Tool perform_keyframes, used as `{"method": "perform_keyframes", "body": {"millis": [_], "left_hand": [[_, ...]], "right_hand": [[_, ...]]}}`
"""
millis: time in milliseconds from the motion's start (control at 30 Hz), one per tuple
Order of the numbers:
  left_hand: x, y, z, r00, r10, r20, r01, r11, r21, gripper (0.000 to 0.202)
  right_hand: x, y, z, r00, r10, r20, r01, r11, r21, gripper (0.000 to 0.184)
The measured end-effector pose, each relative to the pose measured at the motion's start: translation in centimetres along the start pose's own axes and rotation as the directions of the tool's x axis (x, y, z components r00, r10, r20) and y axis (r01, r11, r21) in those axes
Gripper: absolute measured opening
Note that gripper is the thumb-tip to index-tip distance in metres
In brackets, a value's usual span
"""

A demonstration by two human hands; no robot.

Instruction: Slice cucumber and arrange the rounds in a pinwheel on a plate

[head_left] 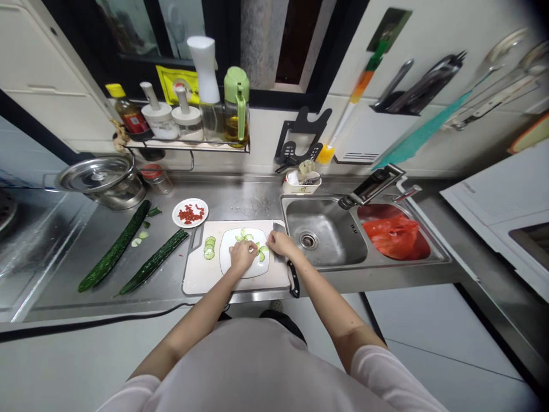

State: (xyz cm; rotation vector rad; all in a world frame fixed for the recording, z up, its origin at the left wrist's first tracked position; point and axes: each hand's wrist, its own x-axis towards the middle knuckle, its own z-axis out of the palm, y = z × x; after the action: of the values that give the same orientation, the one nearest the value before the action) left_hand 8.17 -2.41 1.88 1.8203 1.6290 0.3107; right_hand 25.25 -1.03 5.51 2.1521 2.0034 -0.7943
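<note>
A white squarish plate (257,270) lies on the light cutting board (197,281), with several cucumber slices (244,234) arranged along its far and right sides. Over the plate's middle, my left hand (242,256) is closed in a pinch at a cucumber slice near its right side. My right hand (281,243) is closed at the plate's right edge; whatever its fingers may hold is hidden. Beneath that hand and wrist lies a kitchen knife (294,279), its black handle pointing toward me. A short row of overlapping cucumber slices (209,248) rests on the board's left part.
Left of the board are two dark green cucumber lengths (154,262) and a small plate (175,216) of chopped red pieces. A lidded steel pot (115,191) stands behind. On the right is a sink (326,229) with a red bag (392,236). Bottles line a rack (193,146).
</note>
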Motion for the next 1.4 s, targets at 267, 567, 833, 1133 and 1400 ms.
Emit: {"method": "perform_keyframes", "body": {"millis": [267, 567, 833, 1133, 1400], "left_hand": [[0.4, 0.2, 0.2, 1.0, 0.01, 0.028, -0.01, 1.0, 0.019, 0.014], [0.4, 0.3, 0.2, 1.0, 0.012, 0.023, -0.013, 0.999, 0.031, 0.015], [0.6, 0.2, 0.4, 1.0, 0.008, 0.026, -0.01, 0.997, 0.073, 0.016], [0.8, 0.2, 0.4, 0.999, 0.007, 0.038, -0.01, 0.996, 0.093, 0.016], [0.8, 0.2, 0.4, 0.999, 0.014, 0.029, -0.016, 0.995, 0.095, 0.015]], "right_hand": [[-0.7, -0.4, 0.8, 0.999, 0.039, 0.031, -0.039, 0.999, 0.003, 0.016], [-1.1, -0.5, 0.6, 0.999, 0.03, 0.025, -0.03, 1.0, 0.004, 0.015], [-1.2, -0.2, 1.7, 0.998, 0.047, -0.032, -0.045, 0.997, 0.057, 0.014], [-1.1, 0.4, 2.4, 0.995, 0.046, -0.085, -0.037, 0.993, 0.112, 0.013], [-0.9, 0.6, 2.9, 0.995, 0.041, -0.093, -0.029, 0.991, 0.131, 0.011]]}}
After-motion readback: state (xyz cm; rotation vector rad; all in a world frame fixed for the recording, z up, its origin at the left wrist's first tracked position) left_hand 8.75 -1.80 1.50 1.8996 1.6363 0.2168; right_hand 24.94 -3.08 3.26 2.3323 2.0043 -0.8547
